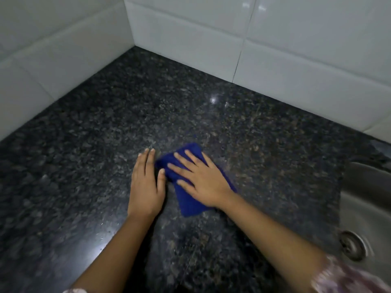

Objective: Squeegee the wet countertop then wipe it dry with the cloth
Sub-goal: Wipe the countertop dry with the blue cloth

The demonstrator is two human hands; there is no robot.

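Note:
A folded dark blue cloth (188,199) lies flat on the black speckled granite countertop (95,127), a little below the middle of the view. My right hand (201,178) presses down on top of the cloth with fingers spread and flat. My left hand (147,182) rests flat on the bare stone just left of the cloth, fingers together, thumb touching the cloth's left edge. The stone shines with glare spots. No squeegee is in view.
White tiled walls (296,49) meet in a corner at the back of the countertop. A steel sink (364,208) with its round drain (352,245) lies at the right edge.

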